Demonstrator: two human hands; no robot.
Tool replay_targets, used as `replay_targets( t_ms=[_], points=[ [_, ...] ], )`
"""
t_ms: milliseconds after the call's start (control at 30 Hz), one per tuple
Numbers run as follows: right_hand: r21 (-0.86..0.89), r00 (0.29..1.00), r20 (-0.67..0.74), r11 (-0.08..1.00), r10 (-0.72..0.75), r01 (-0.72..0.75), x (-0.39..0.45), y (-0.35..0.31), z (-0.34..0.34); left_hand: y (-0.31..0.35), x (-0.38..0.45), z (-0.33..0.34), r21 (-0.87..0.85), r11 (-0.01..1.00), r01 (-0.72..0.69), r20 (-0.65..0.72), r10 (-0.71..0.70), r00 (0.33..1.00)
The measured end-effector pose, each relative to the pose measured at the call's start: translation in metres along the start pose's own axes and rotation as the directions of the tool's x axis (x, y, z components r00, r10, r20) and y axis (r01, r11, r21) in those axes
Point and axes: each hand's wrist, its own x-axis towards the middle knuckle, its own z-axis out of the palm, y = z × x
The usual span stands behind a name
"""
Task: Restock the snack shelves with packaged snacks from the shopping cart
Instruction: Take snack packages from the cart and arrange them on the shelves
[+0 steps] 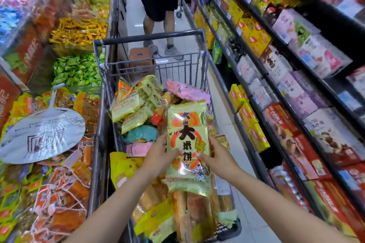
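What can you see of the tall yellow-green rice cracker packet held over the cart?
The tall yellow-green rice cracker packet is glossy plastic film with large dark characters, red-orange patches and a small cartoon figure near its lower end. It stands nearly upright above the snacks piled in the grey wire shopping cart. The left hand and right hand hold its two sides.

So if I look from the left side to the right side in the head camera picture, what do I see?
White plastic hand fan lying on the snack bins → grey metal shopping cart → tall yellow-green rice cracker bag held between left hand and right hand → yellow boxes → dark shelves of boxed snacks.
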Motion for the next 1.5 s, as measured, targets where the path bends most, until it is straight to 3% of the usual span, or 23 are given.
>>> replay_targets(
  t_ms=[200,367,533,700,1000,1200,1367,1500],
  points=[
    [0.012,0.979,-0.133,0.988,-0.153,0.156,-0.053,-0.011,-0.061,0.062,-0.036,0.025,0.025,0.984,-0.178,-0.092,0.179,0.979],
    [0.034,0.914,-0.300,0.954,-0.274,0.297,-0.126,-0.014,-0.110,0.120,-0.083,0.073,-0.043,0.924,-0.379,-0.142,0.370,0.918],
    [0.062,0.818,-0.485,0.920,-0.311,0.387,-0.220,0.006,-0.162,0.171,-0.148,0.138,-0.110,0.831,-0.545,-0.085,0.539,0.838],
    [0.049,0.707,-0.630,0.893,-0.320,0.448,-0.329,0.030,-0.209,0.209,-0.223,0.199,-0.199,0.755,-0.625,0.029,0.642,0.766],
    [-0.009,0.522,-0.820,0.919,-0.232,0.395,-0.483,0.067,-0.247,0.252,-0.312,0.291,-0.318,0.652,-0.688,0.258,0.758,0.599],
    [-0.061,0.410,-0.892,0.948,-0.193,0.314,-0.552,0.073,-0.248,0.294,-0.345,0.334,-0.358,0.709,-0.608,0.524,0.691,0.498],
    [-0.040,0.290,-0.950,0.964,-0.118,0.262,-0.588,0.074,-0.244,0.319,-0.370,0.365,-0.452,0.704,-0.548,0.594,0.696,0.404],
    [0.016,0.125,-0.992,0.988,-0.003,0.154,-0.611,0.077,-0.239,0.330,-0.386,0.384,-0.518,0.695,-0.498,0.599,0.710,0.369]
  ],
)
